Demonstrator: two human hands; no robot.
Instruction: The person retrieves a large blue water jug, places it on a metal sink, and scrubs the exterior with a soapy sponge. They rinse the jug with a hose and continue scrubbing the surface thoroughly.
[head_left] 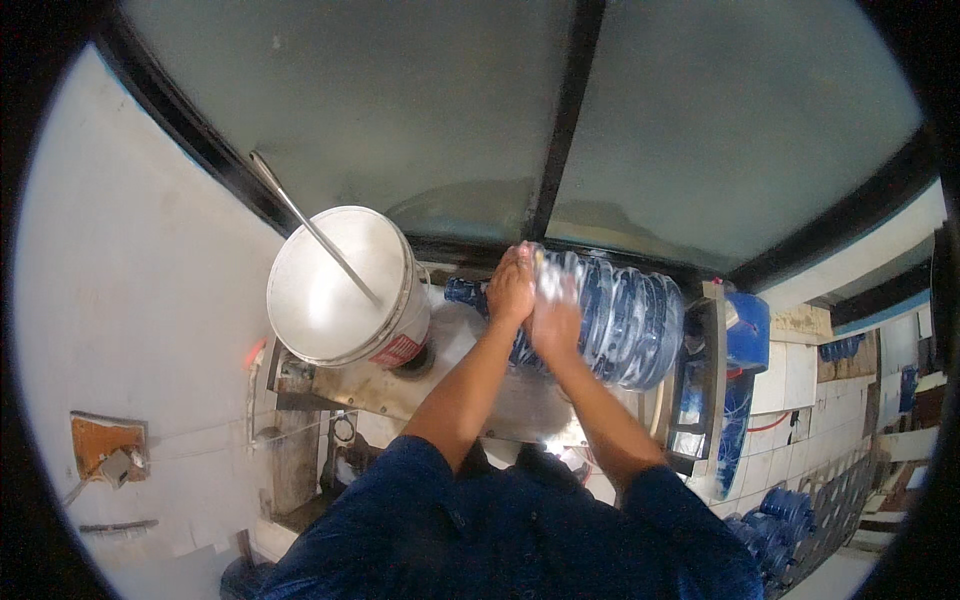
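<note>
A large ribbed blue water jug (625, 315) lies on its side on the metal counter, its neck pointing left. White suds streak its ribs. My left hand (512, 285) is wrapped over the jug's shoulder near the neck and steadies it. Right beside it, my right hand (557, 318) presses on the jug's side near the shoulder. Motion smears its fingers, and white foam or a pale scrubber shows at the fingertips; I cannot make out which.
A white bucket (400, 310) with a long metal handle (315, 230) leaning in it stands left on the counter (350, 388). Frosted panes (720, 130) rise behind. A blue container (746, 330) sits beyond the counter's right end. Several blue jugs (785, 515) stand low at right.
</note>
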